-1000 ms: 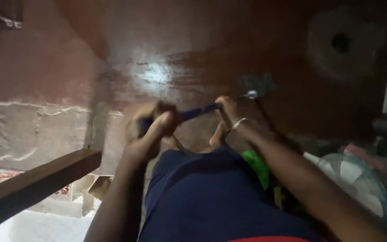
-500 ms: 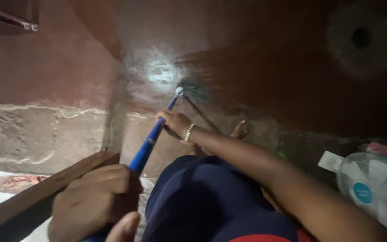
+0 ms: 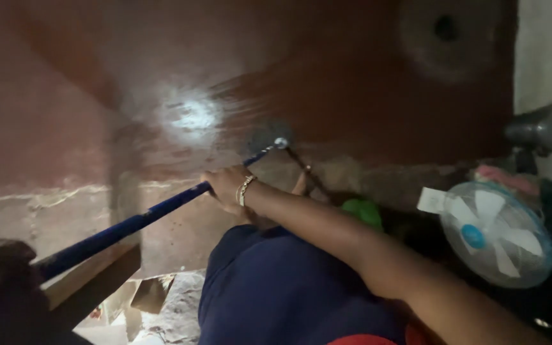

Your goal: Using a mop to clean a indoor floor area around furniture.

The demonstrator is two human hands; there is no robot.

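I hold a long blue-handled mop [image 3: 137, 219] with both hands. My right hand [image 3: 226, 186], with a bracelet at the wrist, grips the handle near its far end. My left hand [image 3: 2, 268] is dark and blurred at the lower left, closed around the near end of the handle. The grey mop head [image 3: 271, 136] rests on the wet, shiny red-brown floor [image 3: 352, 89], just right of a bright glare spot. My dark blue garment fills the lower middle.
A small white table fan [image 3: 494, 233] stands at the right beside a green object [image 3: 362, 211] and a grey appliance [image 3: 542, 128]. A wooden plank [image 3: 91, 281] juts in at lower left. A round floor drain [image 3: 445, 29] lies top right.
The mop head has slid a little to the right, away from the glare spot. My left hand has pulled back to the lower left, and the handle lies flatter. The view shifted right.
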